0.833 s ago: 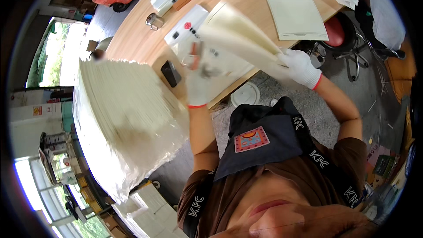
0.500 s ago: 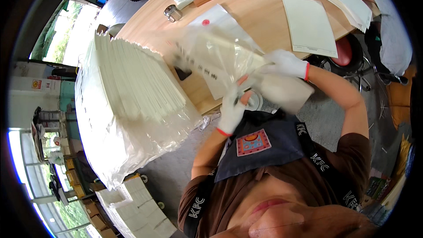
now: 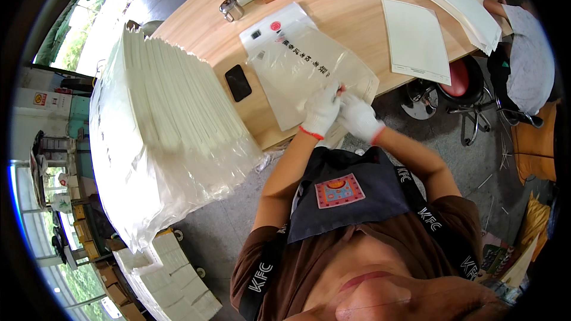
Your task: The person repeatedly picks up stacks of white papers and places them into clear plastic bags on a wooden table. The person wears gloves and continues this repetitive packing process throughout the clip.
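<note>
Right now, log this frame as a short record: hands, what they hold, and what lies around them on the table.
left hand: gloved, pinching the near edge of the clear bag
right hand: gloved, at the same edge, touching the left hand
clear bag: flat on the table, over a white sheet
phone: dark, left of the bag
paper stack: tall, in plastic wrap, far left
flat sheet: right of the bag
</note>
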`<state>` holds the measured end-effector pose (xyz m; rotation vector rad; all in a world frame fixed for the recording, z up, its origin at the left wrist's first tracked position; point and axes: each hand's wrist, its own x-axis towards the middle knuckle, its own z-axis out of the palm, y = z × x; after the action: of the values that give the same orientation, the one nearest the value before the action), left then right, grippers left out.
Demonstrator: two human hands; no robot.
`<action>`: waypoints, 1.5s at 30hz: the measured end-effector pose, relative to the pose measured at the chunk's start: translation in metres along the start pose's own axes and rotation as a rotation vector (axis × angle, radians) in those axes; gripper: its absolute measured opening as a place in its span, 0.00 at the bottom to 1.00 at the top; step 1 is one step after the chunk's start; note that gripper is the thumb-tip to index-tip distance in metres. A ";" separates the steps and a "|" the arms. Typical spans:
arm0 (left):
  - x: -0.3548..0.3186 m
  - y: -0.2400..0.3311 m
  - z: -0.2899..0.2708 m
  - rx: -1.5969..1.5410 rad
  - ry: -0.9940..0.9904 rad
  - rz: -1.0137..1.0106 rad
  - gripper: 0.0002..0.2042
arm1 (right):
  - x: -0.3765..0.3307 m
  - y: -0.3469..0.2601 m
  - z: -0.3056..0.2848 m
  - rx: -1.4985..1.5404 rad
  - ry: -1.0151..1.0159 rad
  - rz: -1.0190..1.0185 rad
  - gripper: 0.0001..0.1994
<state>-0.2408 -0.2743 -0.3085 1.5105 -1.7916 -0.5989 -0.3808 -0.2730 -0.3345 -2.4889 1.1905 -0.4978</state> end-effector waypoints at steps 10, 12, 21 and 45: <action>-0.145 -0.074 -0.015 0.531 0.199 0.031 0.06 | -0.019 0.031 -0.025 -0.339 -0.329 0.436 0.10; -0.165 -0.091 -0.017 0.316 0.414 -0.313 0.08 | -0.036 0.012 -0.033 -0.381 -0.315 0.219 0.11; -0.256 -0.005 -0.014 -0.568 0.503 -0.537 0.09 | -0.121 -0.012 -0.052 -0.293 -0.397 0.039 0.13; -0.215 -0.103 -0.008 -0.833 0.446 -0.806 0.13 | -0.061 0.105 -0.030 0.178 -0.335 0.439 0.20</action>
<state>-0.1534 -0.0863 -0.4257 1.5172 -0.4186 -1.1028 -0.5009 -0.2917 -0.3640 -1.9793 1.4212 -0.0606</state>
